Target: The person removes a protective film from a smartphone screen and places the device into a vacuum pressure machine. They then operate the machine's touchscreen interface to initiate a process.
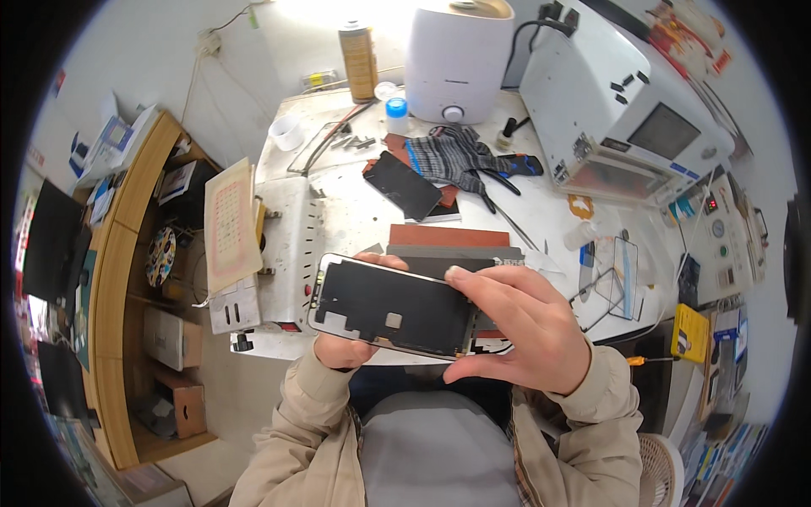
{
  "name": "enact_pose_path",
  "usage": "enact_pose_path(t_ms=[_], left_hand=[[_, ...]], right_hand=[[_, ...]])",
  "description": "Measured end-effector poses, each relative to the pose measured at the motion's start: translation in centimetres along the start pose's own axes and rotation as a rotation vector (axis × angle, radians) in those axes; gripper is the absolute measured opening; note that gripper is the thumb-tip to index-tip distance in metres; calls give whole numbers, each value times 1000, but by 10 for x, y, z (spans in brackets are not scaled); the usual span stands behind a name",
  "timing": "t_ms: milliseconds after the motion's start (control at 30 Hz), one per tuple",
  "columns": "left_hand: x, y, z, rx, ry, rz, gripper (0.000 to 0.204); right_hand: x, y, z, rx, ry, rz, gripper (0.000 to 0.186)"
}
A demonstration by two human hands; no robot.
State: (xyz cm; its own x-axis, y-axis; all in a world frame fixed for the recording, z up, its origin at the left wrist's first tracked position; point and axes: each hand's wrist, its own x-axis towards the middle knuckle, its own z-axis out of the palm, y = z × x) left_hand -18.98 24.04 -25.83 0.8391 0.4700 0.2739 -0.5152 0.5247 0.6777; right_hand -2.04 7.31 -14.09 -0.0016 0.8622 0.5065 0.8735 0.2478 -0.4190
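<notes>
Just above my lap I hold a phone screen panel point(389, 302), black back upward, with a silver rim and a small square patch. My left hand point(342, 346) grips it from behind at the left part. My right hand point(528, 329) has thumb and fingers at its right part and top edge. Behind it lie a dark grey pad point(448, 262) and a reddish-brown pad point(448, 234) on the white worktable point(334, 203). Farther back are a dark phone point(401, 184) and a striped grey glove point(448, 156).
A metal machine with a paper-covered plate point(232, 228) stands left. A white machine point(617, 110) is back right, a humidifier point(452, 55), spray can point(356, 59) and cup point(285, 133) at the back. Tweezers and frames point(621, 279) lie right; a wooden shelf point(114, 338) is far left.
</notes>
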Motion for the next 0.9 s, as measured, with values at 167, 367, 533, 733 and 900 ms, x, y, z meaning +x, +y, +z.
enact_pose_path(t_ms=[167,367,533,733,900], left_hand=[[-2,-2,3,-137,44,-54,101],[-1,-6,1,-189,11,-17,100],[-1,-7,-5,-193,-8,0,98],[0,-7,-4,-212,-55,10,97],[-1,-7,-5,-214,-55,2,97]], right_hand=[[-2,1,1,-11,27,-30,81],[-4,0,2,37,95,-50,90],[-7,3,-6,34,146,12,90],[-19,21,-1,14,250,42,70],[-20,22,0,30,264,65,63]])
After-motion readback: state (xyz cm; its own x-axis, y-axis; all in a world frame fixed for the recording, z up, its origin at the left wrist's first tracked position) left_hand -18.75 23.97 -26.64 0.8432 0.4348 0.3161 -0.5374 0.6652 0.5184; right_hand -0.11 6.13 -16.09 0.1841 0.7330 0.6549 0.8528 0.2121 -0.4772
